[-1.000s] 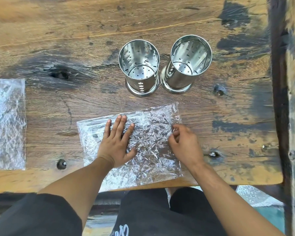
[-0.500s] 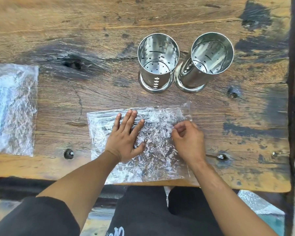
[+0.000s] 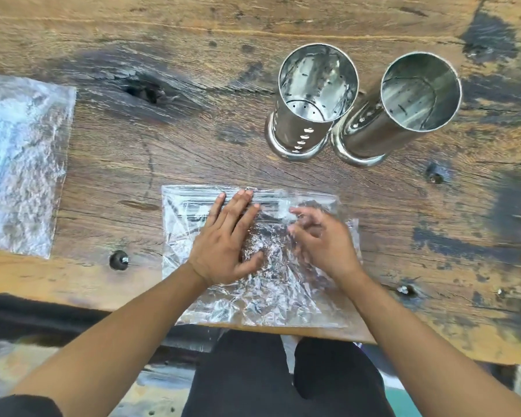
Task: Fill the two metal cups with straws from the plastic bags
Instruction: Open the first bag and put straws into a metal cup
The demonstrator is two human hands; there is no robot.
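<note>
Two shiny metal cups stand side by side at the back right of the wooden table, the left cup (image 3: 301,127) and the right cup (image 3: 373,130); both are empty inside. A crinkled clear plastic bag (image 3: 271,302) lies at the table's front edge. Thin straws (image 3: 187,212) show through its upper left part. My left hand (image 3: 223,242) presses flat on the bag, fingers straight and pointing away from me. My right hand (image 3: 325,245) hovers over the bag's right half, blurred, with fingers spread and loosely bent.
A second clear plastic bag (image 3: 18,164) lies at the table's far left edge. A dark bolt head (image 3: 118,260) sticks up left of the middle bag. The rough table (image 3: 193,130) ends just in front of my knees.
My right hand has let go of the bag's right edge and moved left over the bag, fingers spreading. The left hand stays pressed flat. The view has shifted, so everything sits further right.
</note>
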